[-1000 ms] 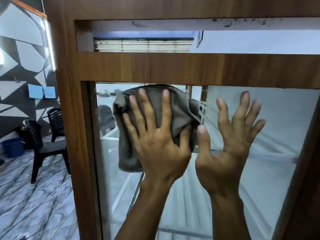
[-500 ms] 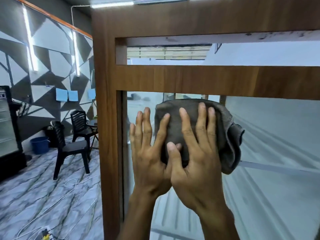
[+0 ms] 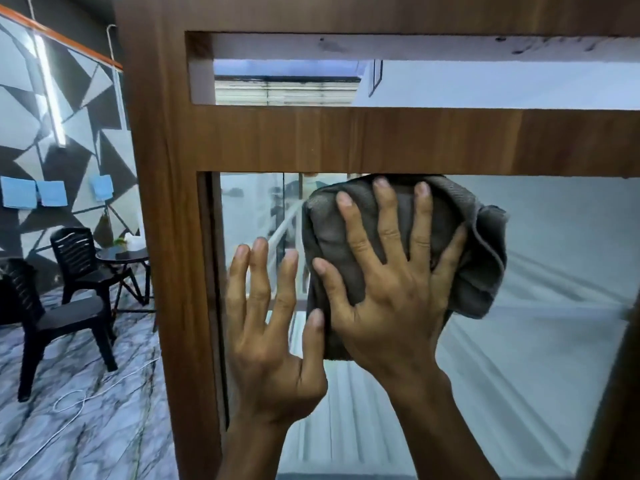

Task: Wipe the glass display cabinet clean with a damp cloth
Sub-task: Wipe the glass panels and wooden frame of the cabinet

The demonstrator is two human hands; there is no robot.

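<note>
Your right hand (image 3: 391, 292): fingers splayed flat, pressing grey cloth (image 3: 481, 258) against glass pane (image 3: 554, 271); left hand (image 3: 273, 337): flat, bracing

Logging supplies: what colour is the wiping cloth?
Dark grey cloth, clearest in the head view, under the right hand.

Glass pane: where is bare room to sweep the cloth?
Bare glass pane right of the grey cloth, top to bottom. Crowded top left: left hand beside the wooden post, right hand pressing cloth under the crossrail.
</note>
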